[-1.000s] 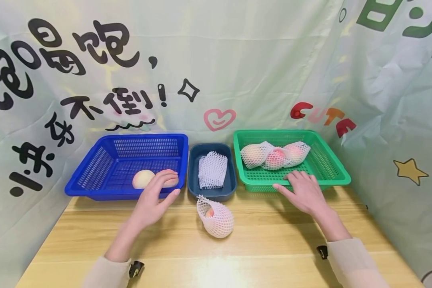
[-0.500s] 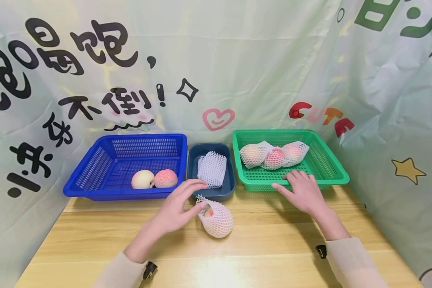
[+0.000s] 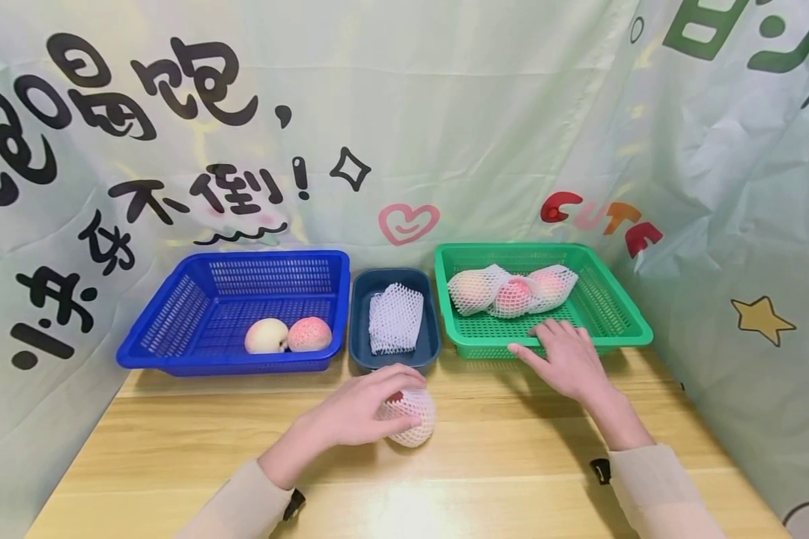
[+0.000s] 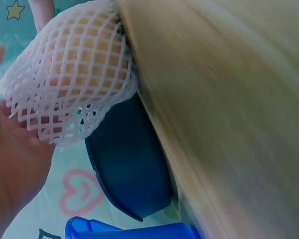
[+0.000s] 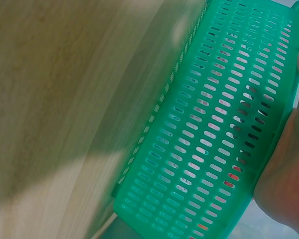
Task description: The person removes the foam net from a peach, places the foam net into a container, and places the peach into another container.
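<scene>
My left hand (image 3: 371,408) reaches over a peach in a white foam net (image 3: 414,427) on the table, fingers arched across its top and thumb over its near side. In the left wrist view the netted peach (image 4: 84,64) fills the top left; the thumb stands off the net, and the other fingers lie partly hidden behind its open end. My right hand (image 3: 569,359) rests on the front rim of the green basket (image 3: 620,329), fingertips just inside and thumb spread to the left. Three netted peaches (image 3: 512,294) lie in that basket.
A blue basket (image 3: 175,314) at the left holds two bare peaches (image 3: 310,335). Between the baskets stands a dark blue tray (image 3: 431,329) with folded foam nets (image 3: 396,318) in it. A printed cloth (image 3: 499,150) hangs behind the table (image 3: 499,479).
My left hand has moved from the blue basket rightward and toward the front, past the dark tray, onto the netted peach. The right hand has stayed on the green basket's rim.
</scene>
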